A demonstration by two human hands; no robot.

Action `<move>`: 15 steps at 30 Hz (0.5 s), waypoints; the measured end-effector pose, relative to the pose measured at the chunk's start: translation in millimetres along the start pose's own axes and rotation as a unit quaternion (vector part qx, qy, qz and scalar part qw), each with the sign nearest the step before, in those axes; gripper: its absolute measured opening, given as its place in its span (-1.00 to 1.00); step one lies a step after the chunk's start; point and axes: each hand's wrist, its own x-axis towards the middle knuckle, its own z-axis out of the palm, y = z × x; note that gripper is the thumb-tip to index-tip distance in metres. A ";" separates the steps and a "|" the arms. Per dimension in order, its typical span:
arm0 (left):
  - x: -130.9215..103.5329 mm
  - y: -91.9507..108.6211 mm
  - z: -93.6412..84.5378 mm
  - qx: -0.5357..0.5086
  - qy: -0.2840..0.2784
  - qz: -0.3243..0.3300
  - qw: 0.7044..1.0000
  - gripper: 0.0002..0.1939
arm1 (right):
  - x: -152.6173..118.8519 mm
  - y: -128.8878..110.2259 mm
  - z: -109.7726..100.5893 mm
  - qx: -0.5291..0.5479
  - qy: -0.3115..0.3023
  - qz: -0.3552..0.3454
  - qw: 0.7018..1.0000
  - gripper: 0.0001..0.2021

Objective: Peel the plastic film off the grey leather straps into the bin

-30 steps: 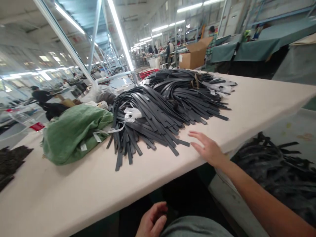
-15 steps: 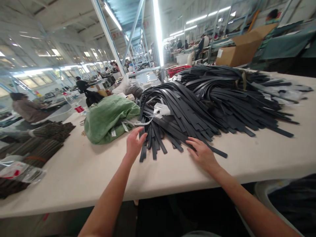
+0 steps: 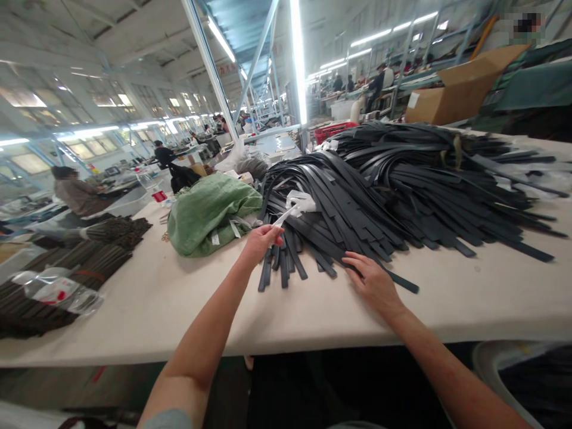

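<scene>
My left hand (image 3: 263,241) is closed, pinching the end of a white plastic strip (image 3: 286,215) above the left ends of the black straps. The strip runs up to a crumpled white plastic piece (image 3: 302,202) lying on the pile. My right hand (image 3: 369,280) has its fingers apart and rests at the lower edge of the pile, fingertips by a long black strap (image 3: 404,282). The black straps (image 3: 330,196) lie in a large curved bundle, with a second heap (image 3: 429,173) behind it to the right.
On the table (image 3: 313,322), a green cloth bundle (image 3: 210,214) sits left of the straps. Brown strip bundles (image 3: 107,250) and a plastic bottle (image 3: 60,292) are farther left. A cardboard box (image 3: 460,95) stands behind. People work in the background.
My left hand has moved up and right and closed on the white strip. My right hand stays by the straps. The whole view has shifted slightly.
</scene>
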 end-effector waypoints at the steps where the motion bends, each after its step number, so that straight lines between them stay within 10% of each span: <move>1: -20.8 2.1 -9.2 -0.066 -0.015 -0.011 0.998 -0.63 | 0.9 0.1 -1.2 0.002 0.005 -0.003 1.000 -0.73; 8: -188.4 -4.9 -33.8 -0.392 0.013 -0.165 0.905 -0.67 | -14.1 -49.3 -9.7 0.106 0.027 -0.035 0.993 -0.78; 12: -251.4 -13.1 -12.2 -0.430 0.041 -0.236 0.871 -0.64 | -35.3 -125.7 -8.1 0.236 -0.160 -0.089 0.954 -0.80; 15: -273.3 -12.9 -9.5 -0.325 0.029 -0.209 0.922 -0.67 | -39.5 -171.4 -18.4 0.300 -0.294 -0.138 0.897 -0.82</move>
